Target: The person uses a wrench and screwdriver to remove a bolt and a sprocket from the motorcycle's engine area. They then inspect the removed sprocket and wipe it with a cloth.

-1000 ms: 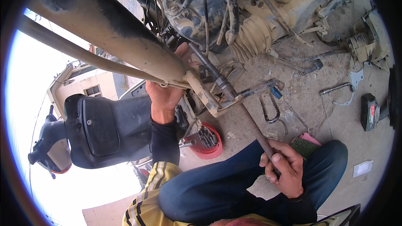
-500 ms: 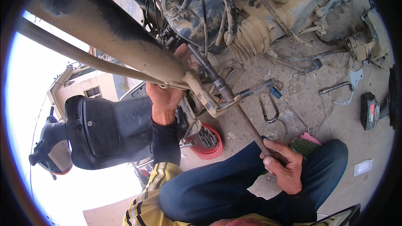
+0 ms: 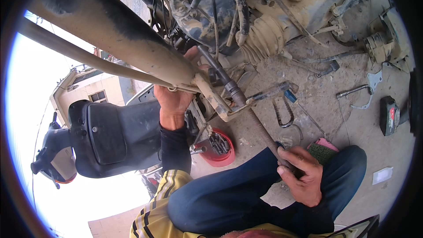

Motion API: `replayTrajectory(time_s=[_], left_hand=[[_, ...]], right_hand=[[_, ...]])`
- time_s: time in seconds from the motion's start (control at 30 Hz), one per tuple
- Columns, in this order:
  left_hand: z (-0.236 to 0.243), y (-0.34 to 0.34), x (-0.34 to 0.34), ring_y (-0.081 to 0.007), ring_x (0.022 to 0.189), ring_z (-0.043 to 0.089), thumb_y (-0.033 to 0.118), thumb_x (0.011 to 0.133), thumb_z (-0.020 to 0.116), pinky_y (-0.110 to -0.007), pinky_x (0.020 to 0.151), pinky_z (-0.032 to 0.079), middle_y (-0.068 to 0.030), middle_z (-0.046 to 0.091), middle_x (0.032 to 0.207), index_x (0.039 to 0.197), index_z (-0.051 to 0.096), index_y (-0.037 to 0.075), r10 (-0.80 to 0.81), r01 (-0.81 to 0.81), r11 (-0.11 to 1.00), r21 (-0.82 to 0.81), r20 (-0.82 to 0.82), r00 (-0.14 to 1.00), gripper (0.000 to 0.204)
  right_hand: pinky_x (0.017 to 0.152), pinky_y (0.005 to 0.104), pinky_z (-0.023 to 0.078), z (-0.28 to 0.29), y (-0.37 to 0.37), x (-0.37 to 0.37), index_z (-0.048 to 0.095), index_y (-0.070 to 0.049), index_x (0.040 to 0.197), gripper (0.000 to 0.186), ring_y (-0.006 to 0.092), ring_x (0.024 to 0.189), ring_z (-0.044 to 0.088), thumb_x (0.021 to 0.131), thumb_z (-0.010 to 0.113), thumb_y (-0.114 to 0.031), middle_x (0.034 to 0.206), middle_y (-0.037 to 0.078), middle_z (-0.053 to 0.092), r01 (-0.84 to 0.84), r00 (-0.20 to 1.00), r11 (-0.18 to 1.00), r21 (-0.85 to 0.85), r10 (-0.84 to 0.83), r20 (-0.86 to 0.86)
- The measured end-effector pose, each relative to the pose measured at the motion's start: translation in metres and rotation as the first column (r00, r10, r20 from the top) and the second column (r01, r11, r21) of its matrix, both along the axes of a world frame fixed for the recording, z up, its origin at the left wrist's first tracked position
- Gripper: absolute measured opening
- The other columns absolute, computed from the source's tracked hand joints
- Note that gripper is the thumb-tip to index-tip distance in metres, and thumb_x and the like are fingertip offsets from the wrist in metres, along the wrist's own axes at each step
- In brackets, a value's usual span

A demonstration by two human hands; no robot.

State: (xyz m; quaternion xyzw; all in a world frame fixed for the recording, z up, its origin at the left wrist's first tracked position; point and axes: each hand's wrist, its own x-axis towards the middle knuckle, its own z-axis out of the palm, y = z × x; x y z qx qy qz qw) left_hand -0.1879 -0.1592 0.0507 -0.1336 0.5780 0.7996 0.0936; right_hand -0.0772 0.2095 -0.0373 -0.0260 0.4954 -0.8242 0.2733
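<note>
A long metal bar (image 3: 263, 128), ribbed along its lower half and with a dark collar near the middle, slants down from the engine. My right hand (image 3: 304, 178) is closed round its lower end, above my knee. The bar passes through a bent bracket (image 3: 216, 101) at the end of a dusty frame tube (image 3: 145, 44). My left hand (image 3: 171, 105) reaches up behind that tube, palm partly visible. Its fingers curl beside the bar's upper end, mostly hidden by the tube, and what they grip cannot be made out.
A dusty engine (image 3: 202, 22) with a ribbed rubber boot (image 3: 263, 39) fills the top. On the ground lie a screwdriver (image 3: 291, 97), a chain loop (image 3: 284, 112), a battery pack (image 3: 389, 117) and a green scrubbing pad (image 3: 320, 153). A red bowl (image 3: 216, 161) holds metal parts; a scooter (image 3: 116, 139) stands left.
My right hand has shifted slightly right and down, and its fingers look a little looser round the bar. My left hand has hardly moved.
</note>
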Motion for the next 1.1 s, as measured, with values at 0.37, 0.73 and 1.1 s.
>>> replayTrajectory(time_s=[0.37,0.73,1.1], left_hand=[[0.001,0.021,-0.001,-0.0504,0.136,0.044,0.06,0.1,0.039,-0.059,0.111,0.042,-0.031,0.034,0.157,0.152,0.041,0.004,0.244,-0.239,0.965,0.106,-0.035,0.969,0.077],[0.001,0.0,0.005,-0.0404,0.126,0.058,0.068,0.096,0.039,-0.047,0.106,0.051,-0.0354,0.048,0.144,0.145,0.036,-0.018,0.083,-0.081,0.996,-0.041,0.063,0.995,0.099],[0.006,0.025,0.007,-0.0424,0.126,0.057,0.065,0.101,0.032,-0.051,0.104,0.051,-0.0345,0.05,0.142,0.144,0.045,-0.007,0.337,-0.336,0.941,-0.026,0.037,0.941,0.085]], right_hand=[[0.069,0.0282,0.05,-0.005,-0.003,-0.008,0.07,0.001,0.121,0.044,0.02,0.078,0.065,0.078,0.072,0.011,0.096,0.013,0.066,0.023,0.994,0.999,0.035,-0.019,-0.105],[0.068,0.0267,0.045,-0.023,0.025,-0.022,0.068,0.004,0.122,0.041,0.0163,0.076,0.059,0.081,0.07,0.007,0.092,0.012,0.063,-0.145,0.989,0.988,-0.049,0.146,0.0],[0.056,0.0209,0.043,-0.047,0.032,-0.027,0.068,0.002,0.125,0.04,0.0092,0.068,0.059,0.086,0.075,-0.003,0.103,0.012,0.067,-0.129,0.936,0.974,-0.187,0.182,0.3]])
